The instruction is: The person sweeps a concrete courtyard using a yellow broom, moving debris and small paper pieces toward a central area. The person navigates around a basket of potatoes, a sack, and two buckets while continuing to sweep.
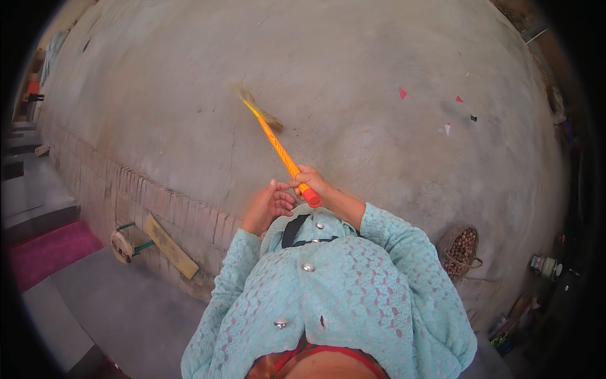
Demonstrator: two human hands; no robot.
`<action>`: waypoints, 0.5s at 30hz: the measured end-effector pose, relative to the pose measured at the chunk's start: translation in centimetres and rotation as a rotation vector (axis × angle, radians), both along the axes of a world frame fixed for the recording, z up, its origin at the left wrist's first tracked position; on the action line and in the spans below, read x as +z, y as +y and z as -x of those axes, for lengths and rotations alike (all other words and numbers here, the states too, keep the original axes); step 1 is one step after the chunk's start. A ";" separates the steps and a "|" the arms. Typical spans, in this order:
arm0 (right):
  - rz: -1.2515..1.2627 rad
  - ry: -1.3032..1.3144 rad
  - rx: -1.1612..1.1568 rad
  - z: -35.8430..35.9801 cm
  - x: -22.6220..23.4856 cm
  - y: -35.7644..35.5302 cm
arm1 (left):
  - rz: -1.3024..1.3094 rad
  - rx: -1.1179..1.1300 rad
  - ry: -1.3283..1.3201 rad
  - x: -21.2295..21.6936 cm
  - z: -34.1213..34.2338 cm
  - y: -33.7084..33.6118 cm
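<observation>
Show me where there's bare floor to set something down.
Grey concrete floor is bare between the orange-handled straw broom and red, white and black scraps, and from broom leftward to the brown brick edging. It's crowded lower left, around the tan plank and round green-legged stool.

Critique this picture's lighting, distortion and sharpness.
Head view: soft light on the grey ground, no hard shadows; black rim closes off the corners; fisheye bends the brick edging; the broom bristles look smeared, while the orange handle reads more clearly.
</observation>
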State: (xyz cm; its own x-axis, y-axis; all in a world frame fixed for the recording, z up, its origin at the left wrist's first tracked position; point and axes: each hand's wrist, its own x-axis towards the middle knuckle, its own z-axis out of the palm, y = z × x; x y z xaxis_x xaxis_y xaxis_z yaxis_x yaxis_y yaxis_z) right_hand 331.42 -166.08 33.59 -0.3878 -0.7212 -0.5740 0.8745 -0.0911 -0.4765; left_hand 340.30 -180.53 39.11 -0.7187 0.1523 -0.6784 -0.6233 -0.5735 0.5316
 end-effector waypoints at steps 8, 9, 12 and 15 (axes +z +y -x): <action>-0.028 0.507 -0.046 -1.1 1.8 1.9 | 0.146 -0.059 -0.041 0.9 3.8 5.1; -0.070 0.634 -0.088 -1.6 1.3 1.9 | 0.137 -0.075 -0.029 0.0 4.4 5.6; -0.063 0.494 -0.100 -1.0 3.2 4.1 | 0.008 -0.137 0.023 -2.6 6.2 6.4; -0.029 0.372 -0.163 -0.4 4.9 7.4 | -0.046 -0.230 0.056 -3.2 8.5 7.7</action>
